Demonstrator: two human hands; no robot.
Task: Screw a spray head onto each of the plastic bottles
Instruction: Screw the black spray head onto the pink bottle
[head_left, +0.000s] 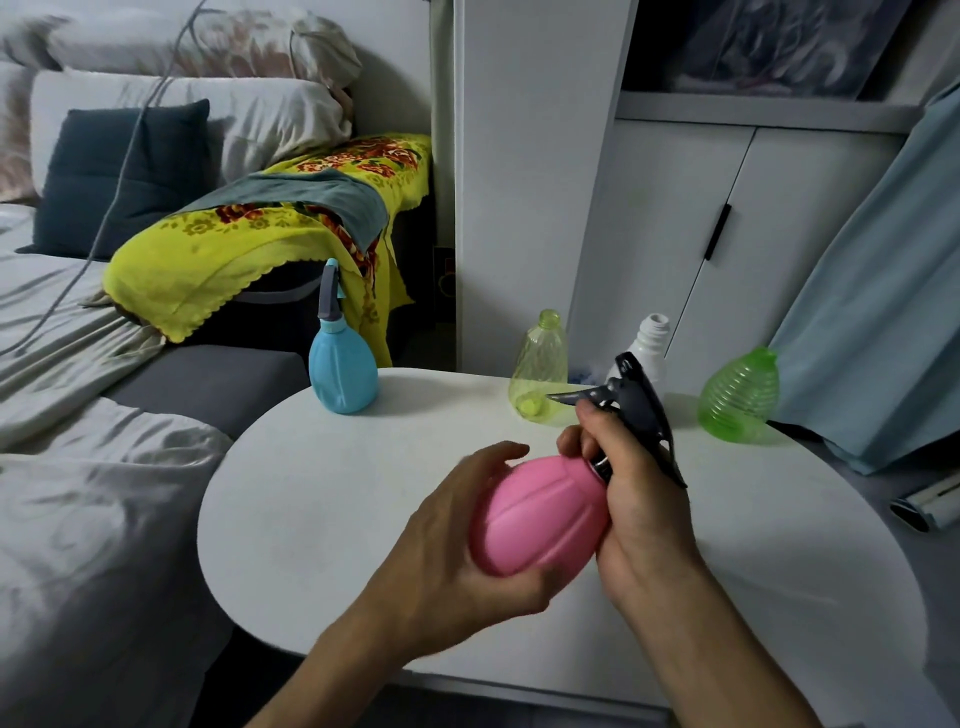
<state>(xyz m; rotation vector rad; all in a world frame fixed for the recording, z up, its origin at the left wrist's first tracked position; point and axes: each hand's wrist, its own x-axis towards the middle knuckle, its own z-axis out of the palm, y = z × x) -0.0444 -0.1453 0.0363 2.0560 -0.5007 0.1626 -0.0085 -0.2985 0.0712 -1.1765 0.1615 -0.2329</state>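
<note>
Head view, looking down: both hands hold one pink bottle (540, 514) in the air over the near part of a round white table (322, 499). This bottle is opaque, egg-shaped, with soft vertical ribs, and it lies tilted, with its neck pointing up and to the right. The left hand (452, 561) is cupped under its wide base, fingers curled around the body. The right hand (631, 499) is closed around the neck, where a dark spray head (636, 400) sits on the bottle. The spray head has a thin trigger pointing left and a shiny silver collar just above the fingers; whether it is fully screwed I cannot tell.

Farther back, four more bottles stand upright along the far edge of the table. At the left is a light blue bottle (343, 371), the only one on the table with a spray head already on it, grey-blue in colour. Near the middle is a clear yellow-green bottle (537, 369) with an open neck. Just behind the dark spray head is a white bottle (649, 345), partly hidden, its threaded neck open. At the right is a clear green bottle (740, 395) with ring-shaped ribs, also open.

So I count five bottles and two spray heads.
</note>
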